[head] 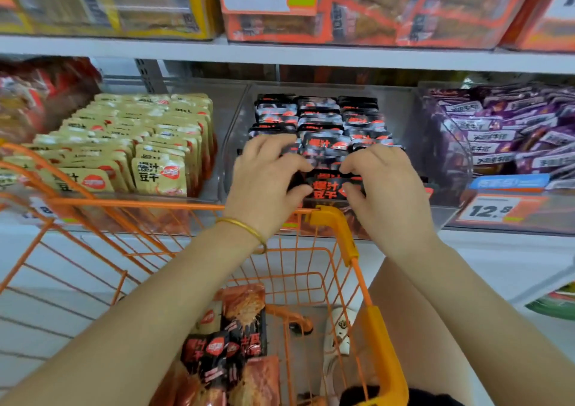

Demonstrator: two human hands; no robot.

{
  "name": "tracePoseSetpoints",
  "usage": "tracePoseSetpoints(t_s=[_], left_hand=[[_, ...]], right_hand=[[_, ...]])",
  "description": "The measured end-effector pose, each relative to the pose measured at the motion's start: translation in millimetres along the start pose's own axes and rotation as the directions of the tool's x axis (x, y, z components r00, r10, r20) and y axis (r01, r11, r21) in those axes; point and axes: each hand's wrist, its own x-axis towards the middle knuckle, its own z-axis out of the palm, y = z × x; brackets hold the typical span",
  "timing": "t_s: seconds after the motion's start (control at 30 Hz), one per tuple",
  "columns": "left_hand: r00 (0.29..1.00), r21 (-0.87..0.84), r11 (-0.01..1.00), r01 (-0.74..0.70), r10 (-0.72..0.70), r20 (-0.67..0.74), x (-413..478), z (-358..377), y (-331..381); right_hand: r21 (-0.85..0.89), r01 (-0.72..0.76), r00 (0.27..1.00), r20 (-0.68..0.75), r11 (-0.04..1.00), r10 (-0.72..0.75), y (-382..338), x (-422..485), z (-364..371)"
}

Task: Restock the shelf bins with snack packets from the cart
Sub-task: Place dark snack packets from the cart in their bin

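Held between the two hands, at the front of the middle bin [238,118]: a black packet [326,188] with red lettering. Left hand [264,172] curled round its left end, right hand [385,184] curled round its right end, fingers over the top and thumbs underneath. Behind it, in the same clear bin, rows of stocked packets [323,110] of the same black kind, standing upright. Directly under the hands, the orange cart [331,219], its front rim just below the bin. Down in the cart, loose packets [224,349], black and reddish. Beige packets [149,138] in the bin to the left, purple packets [504,135] to the right. Gold bracelet [245,228] on the left wrist.
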Motion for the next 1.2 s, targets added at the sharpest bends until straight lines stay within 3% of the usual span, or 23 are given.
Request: tracePoseSetpoints(t_s=[0.07,0.1,0.13,0.17,0.2,0.27,0.3,0.37,0.4,0.43,0.53,0.57,0.67,0.77,0.83,0.93,1.03,1.13,1.2], left_hand=[[0.997,-0.017,1.000,-0.024,0.023,-0.070,-21.2,-17.4,-19.0],[0.998,0.001,0.999,-0.044,0.044,-0.052,-34.9,-25.2,-30.6],[0.998,0.026,0.997,-0.068,0.068,-0.015,-49.4,-32.0,-42.6],[0.996,0.049,0.995,-0.088,0.087,0.015,-63.6,-37.2,-53.9],[0.995,0.062,0.994,-0.093,0.091,0.028,-76.3,-40.2,-63.8],[0.998,0.040,0.998,-0.052,0.051,0.028,-95.1,-38.6,-78.1],[0.999,0.007,1.000,-0.011,0.010,0.031,-100.5,-34.8,-82.9],[0.993,-0.052,0.994,0.099,-0.095,0.073,-104.9,-26.2,-89.6],[0.984,-0.060,0.987,0.147,-0.140,0.114,-105.9,-21.8,-93.1],[0.972,-0.059,0.981,0.186,-0.175,0.156,-107.3,-17.8,-97.1],[0.928,-0.044,0.966,0.257,-0.233,0.290,-110.9,-11.9,-107.0],[0.904,-0.022,0.962,0.271,-0.246,0.349,-112.1,-10.4,-109.5],[0.815,0.056,0.948,0.314,-0.299,0.497,-115.9,-6.5,-114.3],[0.769,0.099,0.936,0.337,-0.335,0.545,-117.7,-5.0,-117.2],[0.762,0.091,0.927,0.364,-0.353,0.543,-118.1,-5.3,-117.4],[0.767,0.084,0.926,0.369,-0.354,0.535,-119.2,-5.7,-115.1],[0.770,0.069,0.928,0.365,-0.343,0.538,-120.1,-4.9,-111.7],[0.769,0.015,0.909,0.416,-0.360,0.529,-120.3,-5.0,-109.1],[0.750,-0.047,0.872,0.488,-0.391,0.533,-119.0,-5.5,-106.2]], right_hand=[[0.106,0.069,0.998,0.000,0.992,-0.069,-20.7,-5.6,2.0],[0.171,0.082,0.989,0.108,0.982,-0.101,-33.5,-8.0,5.7],[0.228,0.065,0.943,0.304,0.972,-0.134,-46.2,-8.9,12.0],[0.248,0.042,0.830,0.531,0.968,-0.172,-58.6,-9.0,21.6],[0.234,0.040,0.654,0.729,0.971,-0.202,-70.9,-9.3,36.7],[0.227,0.092,0.301,0.922,0.970,-0.244,-95.1,-13.9,74.3],[0.224,0.132,0.179,0.953,0.966,-0.246,-105.8,-18.5,92.6],[0.183,0.193,0.035,0.981,0.964,-0.193,-118.8,-34.0,125.6],[0.156,0.204,0.014,0.987,0.966,-0.162,-121.7,-43.8,137.4],[0.130,0.208,0.027,0.990,0.969,-0.139,-123.9,-53.5,145.4],[0.071,0.284,0.244,0.959,0.956,-0.143,-124.4,-79.7,161.1],[0.047,0.337,0.267,0.953,0.940,-0.144,-123.4,-84.8,165.5],[0.024,0.405,0.228,0.966,0.914,-0.126,-120.7,-93.8,175.4],[0.037,0.421,0.207,0.969,0.906,-0.135,-119.1,-96.9,177.4],[0.051,0.422,0.182,0.973,0.905,-0.140,-116.3,-97.2,175.6],[0.079,0.398,0.208,0.963,0.914,-0.174,-115.5,-93.1,169.1],[0.031,0.323,0.207,0.973,0.946,-0.103,-124.9,-84.9,164.5],[0.042,0.296,0.280,0.951,0.954,-0.129,-132.0,-65.1,154.8],[0.034,0.301,0.274,0.954,0.953,-0.120,-131.4,-44.7,142.2]])
